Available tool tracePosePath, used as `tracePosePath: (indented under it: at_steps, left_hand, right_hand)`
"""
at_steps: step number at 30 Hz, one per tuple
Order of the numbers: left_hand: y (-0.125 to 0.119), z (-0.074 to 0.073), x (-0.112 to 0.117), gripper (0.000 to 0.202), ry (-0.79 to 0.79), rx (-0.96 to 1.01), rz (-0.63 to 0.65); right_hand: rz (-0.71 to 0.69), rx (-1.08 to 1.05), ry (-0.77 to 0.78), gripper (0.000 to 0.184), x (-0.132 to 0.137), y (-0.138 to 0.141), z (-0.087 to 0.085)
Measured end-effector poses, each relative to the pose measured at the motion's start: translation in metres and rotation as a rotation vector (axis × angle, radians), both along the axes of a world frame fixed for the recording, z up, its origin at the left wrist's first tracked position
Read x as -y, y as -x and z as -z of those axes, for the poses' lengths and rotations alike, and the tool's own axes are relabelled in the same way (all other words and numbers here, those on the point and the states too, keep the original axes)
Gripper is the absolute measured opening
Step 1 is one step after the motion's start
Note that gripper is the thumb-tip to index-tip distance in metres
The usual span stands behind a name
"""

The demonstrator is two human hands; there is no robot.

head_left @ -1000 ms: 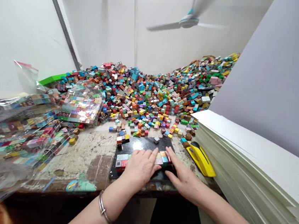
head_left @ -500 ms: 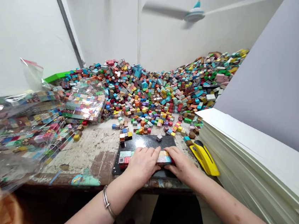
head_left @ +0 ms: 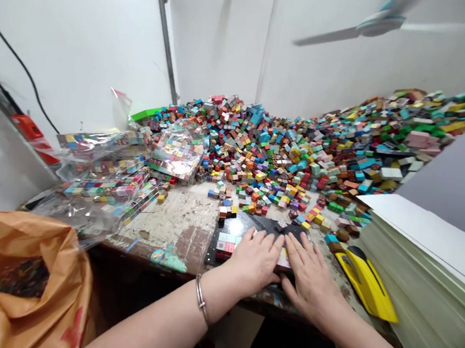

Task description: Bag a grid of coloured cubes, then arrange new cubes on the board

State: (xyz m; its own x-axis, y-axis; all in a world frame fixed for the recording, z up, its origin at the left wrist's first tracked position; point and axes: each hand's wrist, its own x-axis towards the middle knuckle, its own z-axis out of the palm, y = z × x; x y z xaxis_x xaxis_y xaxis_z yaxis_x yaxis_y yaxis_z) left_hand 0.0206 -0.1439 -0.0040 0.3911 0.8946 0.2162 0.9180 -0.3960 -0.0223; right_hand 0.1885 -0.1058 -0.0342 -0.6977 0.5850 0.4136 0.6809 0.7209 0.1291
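On a black board (head_left: 210, 256) at the table's front edge lies a row of small patterned cube blocks (head_left: 226, 243), pale and red at its left end. My left hand (head_left: 254, 259) rests over the row's middle, fingers stretched flat across the top, thumb at the front side. Beside it, my right hand (head_left: 311, 273) lies over the right end with its fingers extended and thumb pointing left. Both hands hide much of the row. A loose grey patterned block (head_left: 280, 226) sits behind the fingertips, and a few blocks (head_left: 228, 213) stand at the board's back left corner.
A large heap of loose coloured blocks (head_left: 277, 145) fills the table's back. Clear bags of block sheets (head_left: 179, 152) lie left, above an orange sack (head_left: 60, 266). To the right are a yellow tool (head_left: 370, 285) and a tall stack of white sheets (head_left: 429, 233).
The view has swung left, showing more of the orange sack. My fingers have flattened and stretched further over the row, and my right hand has come closer to my left.
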Motion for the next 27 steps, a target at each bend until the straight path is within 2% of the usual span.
tracePosePath:
  at_steps: [3, 7, 10, 12, 14, 18, 21, 27]
  left_hand:
    - [0.001, 0.000, 0.000, 0.080, -0.025, 0.012, -0.005]
    - [0.010, -0.011, 0.006, 0.097, -0.061, 0.040, -0.008]
    - [0.030, -0.012, 0.020, 0.101, -0.141, 0.141, -0.166]
    - [0.050, -0.001, 0.033, 0.103, -0.189, 0.244, -0.326]
    - [0.070, 0.016, 0.046, 0.101, -0.148, 0.338, -0.411]
    - [0.090, 0.047, 0.060, 0.080, 0.021, 0.378, -0.412]
    - [0.086, 0.052, 0.060, 0.073, 0.059, 0.340, -0.407]
    - [0.080, 0.050, 0.057, 0.071, -0.012, 0.261, -0.417]
  right_hand:
    - [0.001, 0.022, -0.065, 0.063, -0.003, 0.000, 0.003]
    - [-0.005, 0.016, -0.121, 0.067, -0.007, 0.000, 0.008]
    - [-0.011, 0.009, -0.107, 0.066, -0.007, 0.001, 0.008]
    - [-0.008, 0.002, -0.069, 0.064, -0.006, 0.001, 0.006]
    - [-0.003, -0.007, -0.034, 0.061, -0.005, 0.002, 0.003]
    - [0.011, 0.017, -0.002, 0.056, -0.002, 0.004, -0.001]
    - [0.017, 0.044, 0.007, 0.057, 0.000, 0.007, -0.004]
    - [0.026, 0.054, 0.028, 0.055, 0.002, 0.009, -0.008]
